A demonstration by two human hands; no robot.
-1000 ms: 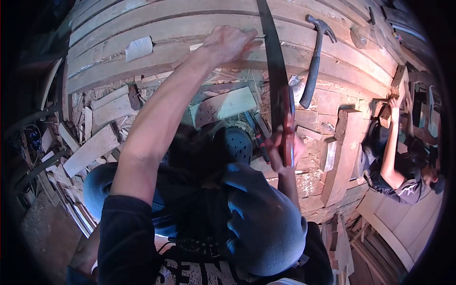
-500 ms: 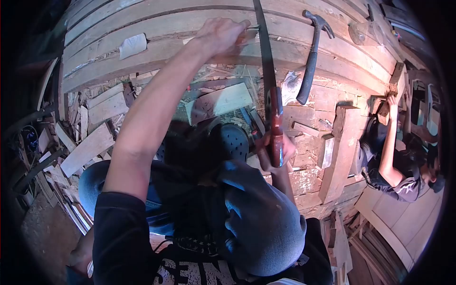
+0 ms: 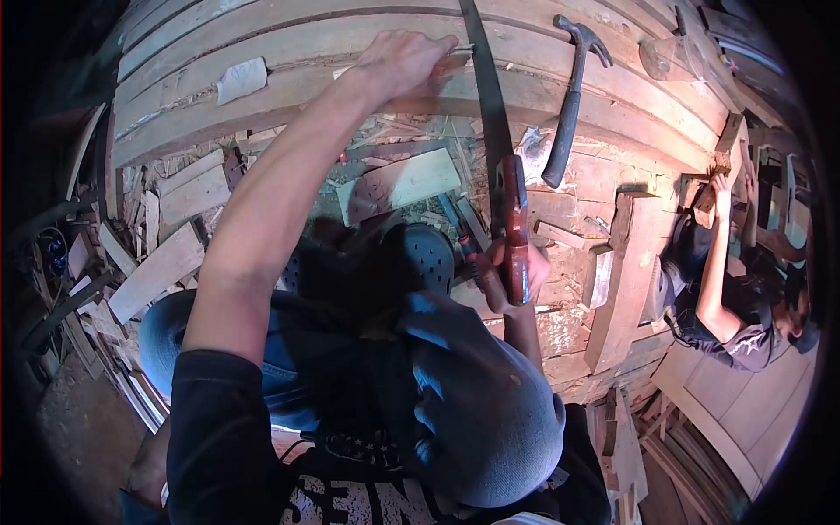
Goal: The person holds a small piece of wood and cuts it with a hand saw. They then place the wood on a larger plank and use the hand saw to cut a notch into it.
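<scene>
My right hand [image 3: 518, 269] is closed around the reddish-brown handle of a handsaw [image 3: 490, 101]. Its dark blade stretches away across the edge of the slatted wooden bench [image 3: 306, 48]. At the bench edge, left of the blade, my left hand [image 3: 407, 61] is closed and pressed down. A thin wood piece [image 3: 461, 50] sticks out past its thumb, close to the blade; most of it is hidden by the hand. To the right of the saw, a claw hammer [image 3: 573, 105] lies with its head on the bench and its dark grip over the edge.
Offcuts and wood scraps [image 3: 162, 271] litter the floor, with a pale board [image 3: 402, 185] before my perforated shoe [image 3: 429, 258]. A thick timber [image 3: 626, 280] lies at right. Beyond it, another person [image 3: 731, 302] holds a wooden block. A white scrap [image 3: 241, 80] lies on the bench.
The saw handle and my right hand have shifted slightly to the right, changing the blade's angle a little. My left hand stays at the bench edge. The whole view has drifted slightly.
</scene>
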